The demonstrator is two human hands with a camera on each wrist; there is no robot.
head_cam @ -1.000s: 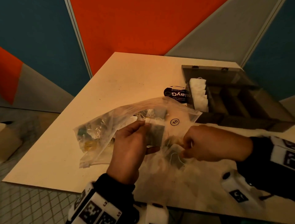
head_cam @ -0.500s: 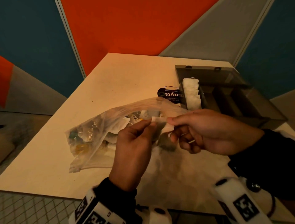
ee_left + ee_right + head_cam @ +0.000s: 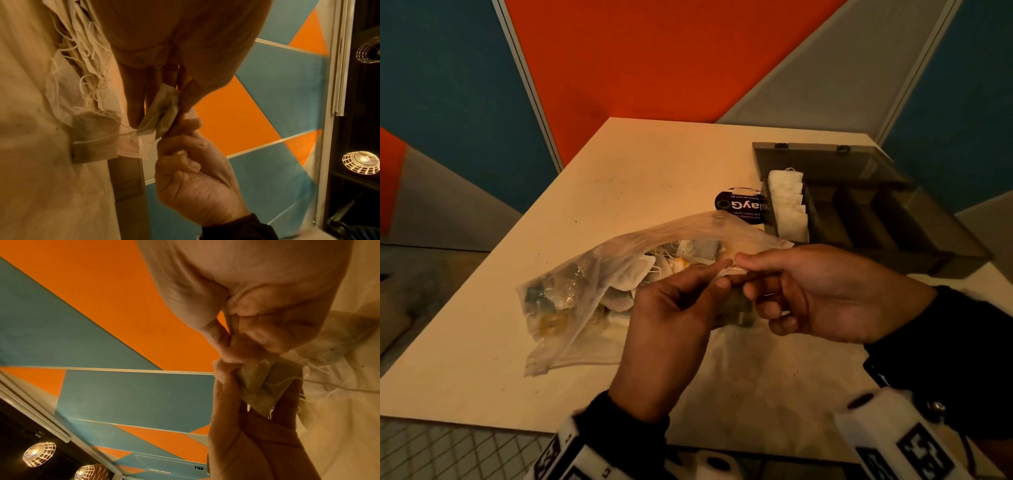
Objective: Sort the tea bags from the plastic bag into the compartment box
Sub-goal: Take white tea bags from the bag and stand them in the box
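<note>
A greenish tea bag [image 3: 736,305] hangs over the table just in front of the plastic bag's mouth, with both hands on its top edge. My left hand [image 3: 717,279] pinches it between thumb and fingers, and my right hand [image 3: 744,274] pinches the same edge from the right. The tea bag [image 3: 162,112] shows folded, with its string, in the left wrist view and again [image 3: 265,386] in the right wrist view. The clear plastic bag [image 3: 592,291] lies on the table, holding several tea bags. The open compartment box [image 3: 893,219] stands at the back right, with white tea bags [image 3: 787,205] in its leftmost compartment.
A black round label [image 3: 743,205] lies between the plastic bag and the box. The pale table [image 3: 637,171] ends in a front edge close to my wrists. Blue, orange and grey wall panels stand behind it.
My right hand rose from the bag's mouth and joined my left hand at the tea bag's top edge. Both hands now pinch it closer together.
</note>
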